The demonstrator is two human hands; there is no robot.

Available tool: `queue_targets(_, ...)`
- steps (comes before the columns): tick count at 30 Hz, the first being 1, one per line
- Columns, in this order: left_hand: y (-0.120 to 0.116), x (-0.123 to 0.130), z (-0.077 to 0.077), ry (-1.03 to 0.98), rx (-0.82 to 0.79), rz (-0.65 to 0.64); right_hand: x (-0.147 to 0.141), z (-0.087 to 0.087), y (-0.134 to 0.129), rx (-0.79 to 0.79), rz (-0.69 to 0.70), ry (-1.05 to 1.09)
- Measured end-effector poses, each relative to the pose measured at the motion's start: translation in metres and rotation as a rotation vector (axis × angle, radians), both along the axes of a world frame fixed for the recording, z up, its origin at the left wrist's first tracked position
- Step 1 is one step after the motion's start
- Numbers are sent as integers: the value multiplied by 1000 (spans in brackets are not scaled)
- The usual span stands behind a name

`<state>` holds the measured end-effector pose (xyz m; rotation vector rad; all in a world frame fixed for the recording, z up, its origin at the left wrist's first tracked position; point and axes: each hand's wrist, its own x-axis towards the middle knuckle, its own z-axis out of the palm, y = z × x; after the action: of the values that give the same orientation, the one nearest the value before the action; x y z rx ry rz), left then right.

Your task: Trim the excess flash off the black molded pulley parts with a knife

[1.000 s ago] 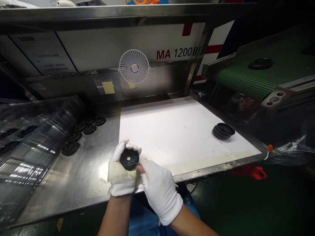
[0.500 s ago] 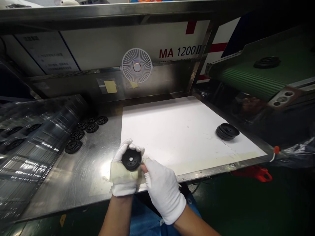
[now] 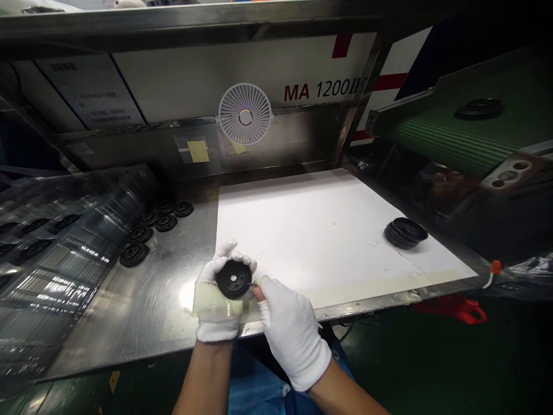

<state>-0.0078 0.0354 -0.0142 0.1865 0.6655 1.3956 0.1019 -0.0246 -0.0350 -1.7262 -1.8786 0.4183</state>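
Observation:
My left hand (image 3: 218, 294), in a white glove with a pale band round the palm, holds a round black part (image 3: 234, 279) with a small centre hole, its face turned up. On the right, my gloved right hand (image 3: 289, 325) pinches a thin tool (image 3: 253, 284) whose tip meets the part's right edge; most of the tool is hidden by the fingers. Both hands are over the front edge of the metal table (image 3: 129, 323). Further right, a stack of black parts (image 3: 406, 232) sits on the white sheet (image 3: 298, 230).
Several black round parts (image 3: 166, 223) lie at the left beside clear plastic trays (image 3: 86, 253). A white fan (image 3: 245, 114) hangs at the back. Right of the table, a green conveyor (image 3: 453, 135) carries another black part (image 3: 479, 108). A red-handled tool (image 3: 469, 310) hangs below the front edge.
The view has shifted slightly, so the scene appears a little further right. Both hands keep their grips, and the tool's tip is still at the part's right edge.

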Motion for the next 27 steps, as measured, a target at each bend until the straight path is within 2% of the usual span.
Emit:
queue_targets(6, 3, 8, -8, 108, 53, 192, -13, 3, -2, -16, 22, 78)
queue_targets(9, 2, 7, -8, 119, 93, 235, -18, 6, -3, -14, 40, 104)
queue_targets(11, 0, 5, -4, 117, 76, 172, -18, 7, -3, -7, 46, 87)
queue_targets(14, -1, -1, 2, 89, 9, -26, -12, 5, -1, 12, 40, 44)
queue_targets(16, -1, -2, 3, 49, -12, -75, -9, 3, 1, 28, 22, 28)
queue_targets(22, 4, 1, -5, 8, 0, 85, -11, 2, 2, 24, 6, 38)
queue_targets(27, 7, 7, -4, -36, -51, 249, -19, 6, 1, -11, 27, 50)
